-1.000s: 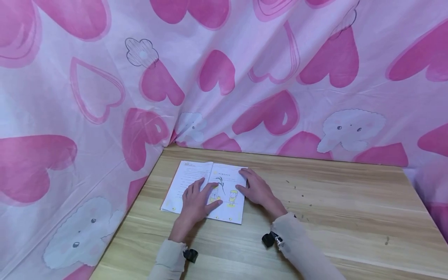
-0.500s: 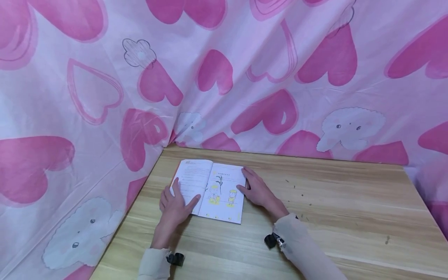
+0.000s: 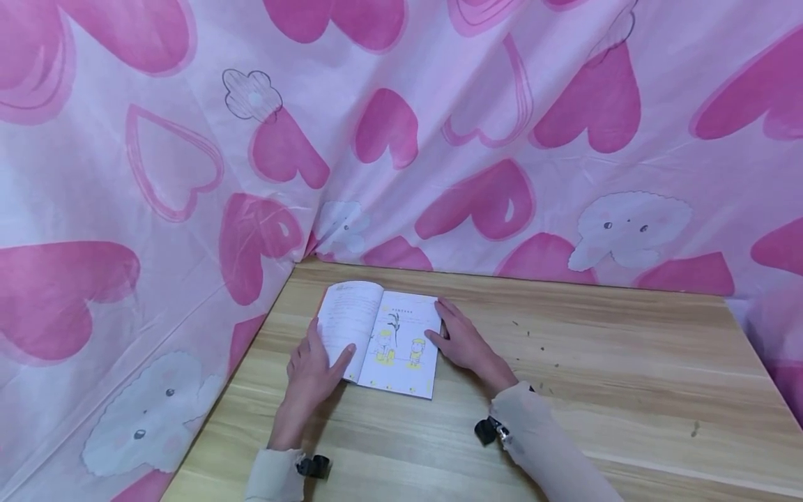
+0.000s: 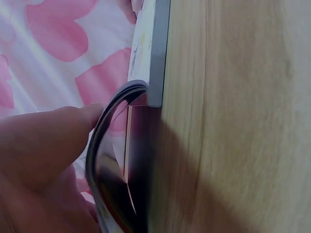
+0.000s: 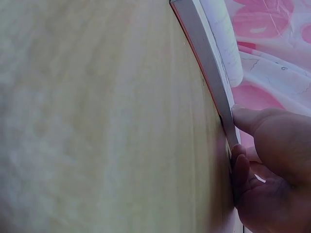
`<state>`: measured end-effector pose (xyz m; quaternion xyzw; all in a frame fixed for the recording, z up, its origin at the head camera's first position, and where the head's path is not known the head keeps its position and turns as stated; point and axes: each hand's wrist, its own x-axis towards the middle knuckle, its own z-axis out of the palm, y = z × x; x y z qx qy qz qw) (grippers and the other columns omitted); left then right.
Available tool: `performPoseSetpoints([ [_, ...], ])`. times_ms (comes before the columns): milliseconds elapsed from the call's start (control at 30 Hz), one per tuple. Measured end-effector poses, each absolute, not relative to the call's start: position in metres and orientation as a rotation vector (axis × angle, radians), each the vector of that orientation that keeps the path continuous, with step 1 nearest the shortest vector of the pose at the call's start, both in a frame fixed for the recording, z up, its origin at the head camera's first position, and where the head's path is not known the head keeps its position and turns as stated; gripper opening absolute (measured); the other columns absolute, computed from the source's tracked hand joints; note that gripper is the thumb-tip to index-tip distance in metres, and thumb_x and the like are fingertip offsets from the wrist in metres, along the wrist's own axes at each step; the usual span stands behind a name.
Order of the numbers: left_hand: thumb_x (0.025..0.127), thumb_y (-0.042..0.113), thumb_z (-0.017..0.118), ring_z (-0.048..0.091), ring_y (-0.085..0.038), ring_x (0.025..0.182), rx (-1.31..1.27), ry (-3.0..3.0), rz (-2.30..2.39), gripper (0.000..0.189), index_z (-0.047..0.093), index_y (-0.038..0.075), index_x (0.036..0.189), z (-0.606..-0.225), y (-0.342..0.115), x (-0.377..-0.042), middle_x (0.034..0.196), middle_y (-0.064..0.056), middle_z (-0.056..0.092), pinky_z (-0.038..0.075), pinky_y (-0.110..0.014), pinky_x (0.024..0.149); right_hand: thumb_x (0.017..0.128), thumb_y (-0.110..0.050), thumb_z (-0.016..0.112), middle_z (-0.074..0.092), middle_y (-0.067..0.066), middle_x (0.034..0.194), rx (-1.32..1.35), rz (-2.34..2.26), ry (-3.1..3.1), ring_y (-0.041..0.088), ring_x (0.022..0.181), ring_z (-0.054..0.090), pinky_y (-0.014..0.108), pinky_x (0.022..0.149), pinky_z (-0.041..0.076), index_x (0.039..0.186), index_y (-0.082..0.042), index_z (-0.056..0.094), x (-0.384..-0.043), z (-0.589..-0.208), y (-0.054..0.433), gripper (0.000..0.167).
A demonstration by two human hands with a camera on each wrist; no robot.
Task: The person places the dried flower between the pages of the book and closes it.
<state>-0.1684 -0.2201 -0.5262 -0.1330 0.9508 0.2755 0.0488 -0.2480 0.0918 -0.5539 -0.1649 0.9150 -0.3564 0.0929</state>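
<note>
An open book (image 3: 401, 380) lies on the wooden table, with print on its left page and yellow cartoon figures on the right one. My left hand (image 3: 311, 369) holds the left side, thumb on the page and fingers along the outer edge. In the left wrist view the left-hand pages (image 4: 92, 160) bow upward off the table beneath the thumb. At the right edge my right hand (image 3: 465, 340) grips the book, its thumb on top. In the right wrist view the curled fingers (image 5: 240, 170) meet the thick page block (image 5: 214, 63) at its side.
The wooden table (image 3: 596, 390) reaches far to the right, with several small dark specks on it. A pink curtain (image 3: 477, 90) printed with hearts hangs along the back and left edges. Small black devices (image 3: 314, 466) are strapped at both wrists.
My left hand has moved left from over the middle of the book to its left edge. The left pages have risen into a curve. The right hand stays at the right edge.
</note>
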Motion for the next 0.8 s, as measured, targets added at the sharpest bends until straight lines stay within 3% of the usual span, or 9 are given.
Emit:
performPoseSetpoints([
  [233,0.101,0.047,0.073,0.054,-0.057,0.14,-0.323,3.012,0.954,0.102,0.013,0.003,0.17,-0.52,-0.22,-0.161,0.159,-0.037,0.05,0.037,-0.072,0.118,0.109,-0.035,0.065,0.021,0.017,0.181,-0.504,-1.062,2.721,0.035,0.169,0.021,0.053,0.135,0.027,0.17,-0.002,0.027,-0.248,-0.554,0.093,0.08],
  [367,0.098,0.04,0.078,0.058,-0.053,0.138,-0.304,3.095,1.001,0.097,0.023,0.002,0.169,-0.513,-0.219,-0.157,0.157,-0.033,0.054,0.038,-0.071,0.116,0.11,-0.037,0.065,0.021,0.016,0.181,-0.493,-1.056,2.717,0.034,0.169,0.02,0.053,0.135,0.027,0.171,-0.003,0.027,-0.248,-0.554,0.092,0.08],
  [567,0.089,0.012,0.085,0.054,-0.056,0.126,-0.082,3.384,1.111,0.071,0.055,-0.005,0.151,-0.499,-0.217,-0.151,0.146,-0.035,0.059,0.043,-0.063,0.108,0.11,-0.039,0.065,0.021,0.014,0.182,-0.481,-1.035,2.721,0.033,0.169,0.02,0.053,0.134,0.027,0.171,-0.005,0.026,-0.249,-0.556,0.092,0.08],
  [667,0.085,-0.002,0.082,0.051,-0.056,0.125,0.06,3.511,1.148,0.056,0.065,-0.005,0.139,-0.491,-0.214,-0.148,0.143,-0.035,0.06,0.042,-0.061,0.105,0.109,-0.04,0.065,0.021,0.014,0.182,-0.478,-1.034,2.726,0.032,0.169,0.02,0.052,0.134,0.027,0.171,-0.005,0.026,-0.249,-0.557,0.092,0.08],
  [800,0.085,-0.015,0.075,0.057,-0.051,0.127,0.279,3.599,1.176,0.046,0.073,-0.002,0.129,-0.478,-0.207,-0.147,0.14,-0.029,0.066,0.047,-0.056,0.106,0.109,-0.04,0.064,0.021,0.013,0.182,-0.474,-1.042,2.721,0.032,0.169,0.02,0.052,0.135,0.027,0.171,-0.006,0.026,-0.249,-0.557,0.092,0.08],
])
